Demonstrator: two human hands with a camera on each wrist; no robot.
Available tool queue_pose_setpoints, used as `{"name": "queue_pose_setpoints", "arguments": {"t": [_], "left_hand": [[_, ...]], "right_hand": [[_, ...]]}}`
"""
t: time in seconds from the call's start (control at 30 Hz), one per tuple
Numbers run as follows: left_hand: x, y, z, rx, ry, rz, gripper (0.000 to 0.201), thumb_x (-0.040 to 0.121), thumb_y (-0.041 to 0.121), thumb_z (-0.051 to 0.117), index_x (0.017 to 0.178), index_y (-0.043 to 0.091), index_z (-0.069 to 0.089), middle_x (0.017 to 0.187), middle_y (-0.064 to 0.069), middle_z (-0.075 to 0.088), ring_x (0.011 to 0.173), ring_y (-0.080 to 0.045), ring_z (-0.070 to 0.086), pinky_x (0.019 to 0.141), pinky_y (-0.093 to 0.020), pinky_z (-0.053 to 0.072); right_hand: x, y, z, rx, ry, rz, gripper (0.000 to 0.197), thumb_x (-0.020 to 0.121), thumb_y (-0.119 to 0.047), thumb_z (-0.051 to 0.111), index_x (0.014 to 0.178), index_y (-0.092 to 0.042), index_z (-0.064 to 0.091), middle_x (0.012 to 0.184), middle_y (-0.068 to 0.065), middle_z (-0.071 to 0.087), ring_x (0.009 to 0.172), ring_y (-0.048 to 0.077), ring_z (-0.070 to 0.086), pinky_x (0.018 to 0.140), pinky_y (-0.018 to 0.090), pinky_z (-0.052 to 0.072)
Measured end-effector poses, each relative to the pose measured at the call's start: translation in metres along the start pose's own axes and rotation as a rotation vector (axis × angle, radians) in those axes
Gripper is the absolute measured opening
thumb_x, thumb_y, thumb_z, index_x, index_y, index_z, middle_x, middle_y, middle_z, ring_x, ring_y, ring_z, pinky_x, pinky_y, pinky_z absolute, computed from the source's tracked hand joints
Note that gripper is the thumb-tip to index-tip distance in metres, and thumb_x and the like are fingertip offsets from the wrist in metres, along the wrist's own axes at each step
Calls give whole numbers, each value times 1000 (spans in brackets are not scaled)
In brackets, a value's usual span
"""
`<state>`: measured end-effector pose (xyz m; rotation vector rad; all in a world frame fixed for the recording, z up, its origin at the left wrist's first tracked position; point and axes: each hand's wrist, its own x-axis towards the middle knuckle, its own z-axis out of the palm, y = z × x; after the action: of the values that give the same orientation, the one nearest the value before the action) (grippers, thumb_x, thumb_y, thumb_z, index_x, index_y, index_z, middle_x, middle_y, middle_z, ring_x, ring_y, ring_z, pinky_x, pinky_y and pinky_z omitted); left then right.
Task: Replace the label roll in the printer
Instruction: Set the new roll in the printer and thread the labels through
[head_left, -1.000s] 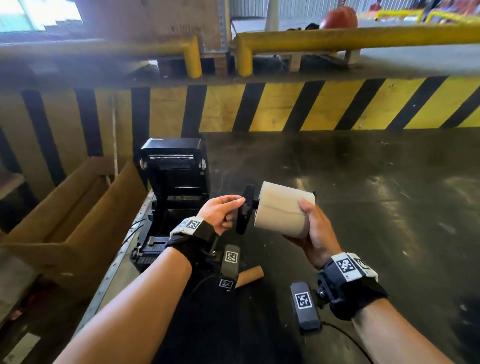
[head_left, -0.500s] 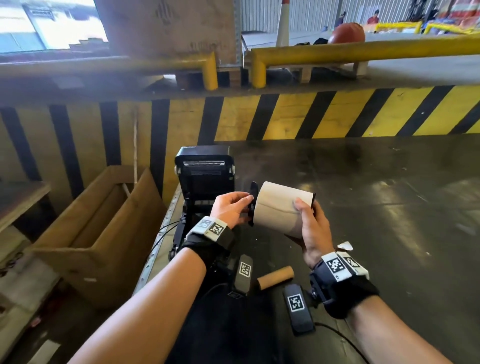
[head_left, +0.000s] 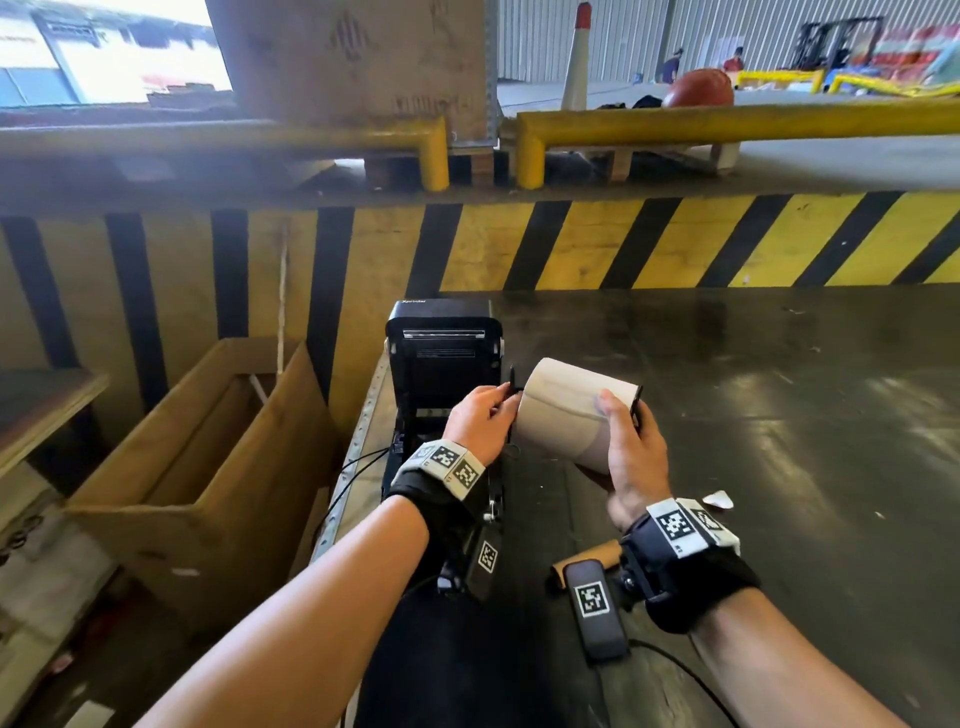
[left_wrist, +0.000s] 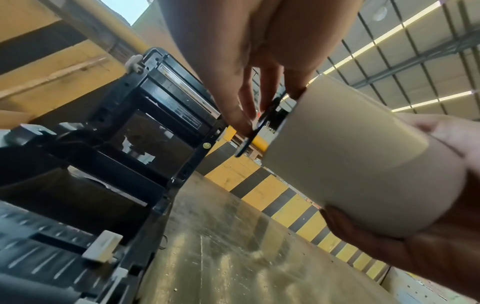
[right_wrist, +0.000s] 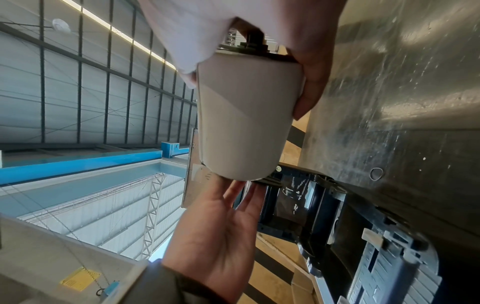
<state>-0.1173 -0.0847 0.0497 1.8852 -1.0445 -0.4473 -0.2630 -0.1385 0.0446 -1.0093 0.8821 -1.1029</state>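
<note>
Above the open printer (head_left: 441, 358), my right grip (head_left: 631, 452) clasped the label roll (head_left: 566, 410) while my left grip (head_left: 480, 421) pinched the black flange (left_wrist: 255, 131), which risked seating crooked and jamming the roll.

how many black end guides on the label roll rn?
2. One black end guide is at the label roll's left end, pinched by the left hand; the other at its right end, by the right hand.
</note>
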Motion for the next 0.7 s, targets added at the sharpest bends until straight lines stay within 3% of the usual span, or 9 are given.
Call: {"name": "queue_pose_setpoints", "arguments": {"t": [0.1, 0.2, 0.27, 0.37, 0.5, 0.6, 0.7], "left_hand": [[4, -12, 0, -44, -44, -3, 24, 91, 22, 54, 96, 2, 65, 99, -22, 69, 93, -37, 65, 76, -33, 48], [16, -26, 0, -201, 18, -45, 37, 75, 48, 56, 76, 12, 63, 82, -21, 69, 77, -31, 64, 81, -50, 55], [34, -38, 0, -276, 44, -62, 50, 65, 59, 52, 79, 12, 62, 82, -23, 69, 79, -37, 66, 80, -57, 54], [25, -6, -21, -207, 20, -19, 40, 79, 47, 55, 79, 9, 65, 80, -19, 69, 75, -31, 62, 81, -52, 54], [22, 8, -30, -75, -77, 41, 31, 93, 30, 49, 108, 8, 66, 106, -16, 70, 101, -31, 64, 88, -37, 49], [19, 8, -35, -119, -219, 6, 41, 84, 30, 47, 122, 19, 58, 116, -17, 66, 109, -33, 61, 97, -44, 48], [22, 1, -45, -57, -288, 42, 52, 83, 19, 43, 135, 22, 47, 123, -17, 62, 113, -31, 59, 102, -45, 45]], "right_hand": [[-1, -2, 5, -6, -5, -14, 40, 62, -51, 67, 96, -31, 65, 100, 1, 68, 95, 25, 64, 89, 53, 53], [0, -7, 11, -21, -27, -97, 40, 69, -44, 65, 103, -25, 63, 94, -5, 67, 83, 10, 62, 81, 41, 53], [3, -10, 12, -28, -31, -136, 35, 77, -37, 65, 107, -19, 62, 89, -9, 66, 74, 0, 60, 73, 32, 50], [7, -12, 13, -50, -43, -159, 34, 78, -37, 64, 107, -20, 63, 91, -8, 66, 77, 4, 59, 69, 25, 47], [12, -11, 15, -60, -62, -159, 41, 73, -43, 62, 108, -23, 64, 100, -2, 66, 85, 11, 59, 68, 26, 49], [14, -13, 19, -85, -83, -179, 34, 82, -37, 62, 112, -22, 62, 97, -6, 66, 82, 7, 59, 60, 17, 49], [14, -11, 24, -98, -94, -183, 36, 80, -35, 63, 113, -21, 62, 95, -8, 66, 82, 7, 58, 63, 19, 47]]}}
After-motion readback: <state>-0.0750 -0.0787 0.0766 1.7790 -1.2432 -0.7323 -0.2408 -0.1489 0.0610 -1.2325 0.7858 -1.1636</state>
